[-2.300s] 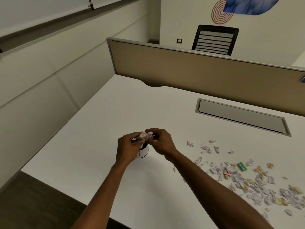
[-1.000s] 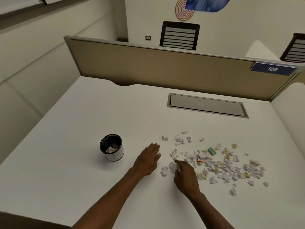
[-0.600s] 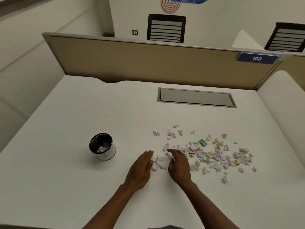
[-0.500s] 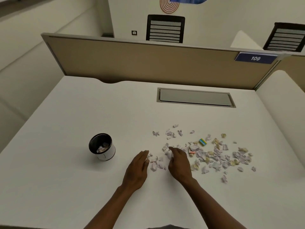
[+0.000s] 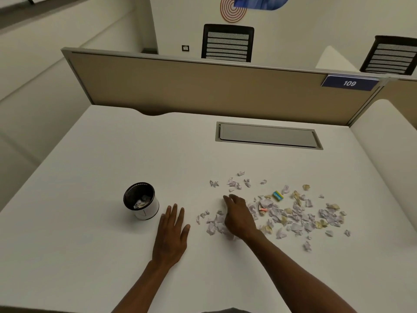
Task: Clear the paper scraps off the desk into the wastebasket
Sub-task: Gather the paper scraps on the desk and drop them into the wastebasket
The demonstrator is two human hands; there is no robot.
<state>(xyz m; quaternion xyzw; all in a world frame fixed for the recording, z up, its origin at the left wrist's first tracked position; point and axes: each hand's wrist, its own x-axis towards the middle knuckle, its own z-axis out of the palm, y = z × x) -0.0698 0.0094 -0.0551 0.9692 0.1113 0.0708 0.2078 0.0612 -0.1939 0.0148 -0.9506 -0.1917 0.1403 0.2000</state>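
On the white bench point(image 5: 94, 256), a small wastebasket point(image 5: 141, 204) with a dark inside and a white wall stands upright to the left, a few crumpled scraps lying in its bottom. Just right of it the left hand point(image 5: 170, 236) lies palm down on the bench, its fingers point(image 5: 174, 214) straight and released, holding nothing and apart from the wastebasket's wall. Right of that hand, across a bare strip of bench, the right hand point(image 5: 239, 216) rests over the near-left edge of the paper scraps point(image 5: 295, 214), fingers loosely bent and spread over the pieces; whether they grasp any scrap cannot be told. The scraps, mostly pale lilac-white with some tan ones, are strewn over the bench from under the right hand out to the right, with a thinner cluster a little farther back. Among them lies a small block striped green, yellow and blue point(image 5: 277, 196) and a small pinkish-red bit point(image 5: 262, 209). Farther back, a grey rectangular cable hatch point(image 5: 268, 136) is set into the bench, and a tan divider panel point(image 5: 203, 86) stands along the far edge, carrying a blue plate marked 109 point(image 5: 349, 83).
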